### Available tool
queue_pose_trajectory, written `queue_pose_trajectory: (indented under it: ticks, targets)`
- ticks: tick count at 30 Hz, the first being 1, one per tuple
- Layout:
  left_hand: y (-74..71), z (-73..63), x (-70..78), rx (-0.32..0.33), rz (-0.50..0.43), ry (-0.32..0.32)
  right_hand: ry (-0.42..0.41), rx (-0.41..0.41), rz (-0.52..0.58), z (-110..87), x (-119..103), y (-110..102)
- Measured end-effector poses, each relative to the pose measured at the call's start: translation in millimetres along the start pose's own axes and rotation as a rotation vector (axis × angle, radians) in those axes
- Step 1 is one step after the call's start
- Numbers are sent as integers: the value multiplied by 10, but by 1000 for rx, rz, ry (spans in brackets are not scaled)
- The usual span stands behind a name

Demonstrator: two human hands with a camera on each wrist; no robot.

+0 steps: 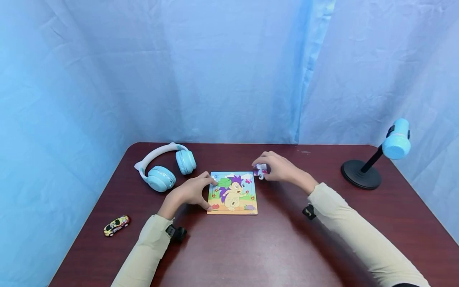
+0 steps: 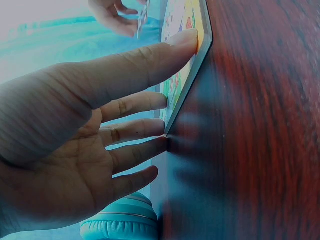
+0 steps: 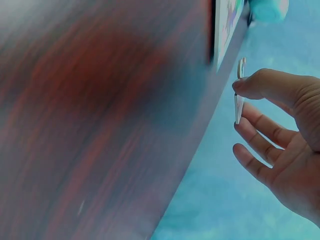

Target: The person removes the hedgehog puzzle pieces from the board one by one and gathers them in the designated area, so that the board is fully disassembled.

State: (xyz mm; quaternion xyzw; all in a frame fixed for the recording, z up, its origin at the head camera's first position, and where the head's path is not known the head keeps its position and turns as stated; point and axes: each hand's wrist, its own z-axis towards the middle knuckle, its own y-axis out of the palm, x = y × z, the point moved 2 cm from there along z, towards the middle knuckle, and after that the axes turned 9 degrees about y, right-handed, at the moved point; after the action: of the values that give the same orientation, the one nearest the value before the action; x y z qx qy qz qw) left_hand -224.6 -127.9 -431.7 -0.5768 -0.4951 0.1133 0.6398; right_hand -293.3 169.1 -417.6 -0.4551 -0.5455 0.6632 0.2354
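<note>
A square picture puzzle [image 1: 238, 209] with a purple-haired hedgehog lies flat on the table. My left hand [image 1: 193, 190] is at its left side, with the thumb on the front left corner. In the left wrist view the fingers [image 2: 135, 127] stretch out nearly straight to the puzzle's edge. Past the puzzle's back right corner, my right hand [image 1: 281, 167] pinches a small flat piece [image 1: 261, 171] in purple, white and pink. Seen edge-on in the right wrist view, the thin piece [image 3: 239, 107] sits between thumb and fingertips, raised over the tabletop.
Light blue headphones [image 1: 160, 179] with cat ears lie at the back left. A small yellow toy car [image 1: 116, 226] is near the left edge. A blue lamp-like device [image 1: 396, 144] on a round black base stands at the right. Blue curtains [image 1: 229, 71] hang behind the table.
</note>
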Motion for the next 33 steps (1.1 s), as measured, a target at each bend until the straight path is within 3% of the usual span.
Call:
queue_pose_trajectory:
  ticks: [7, 16, 25, 33]
  targets:
    - [12, -16, -30, 6, 1, 11, 1, 60, -21, -169, 462, -215]
    - [8, -62, -67, 14, -10, 11, 91, 47, 12, -336, 993, -424]
    - [-11, -99, -98, 18, -22, 16, 159, 44, 46, -448, 1410, -441]
    - [-7, -104, -97, 21, -10, 38, 188, 27, 49, -501, 1596, -392]
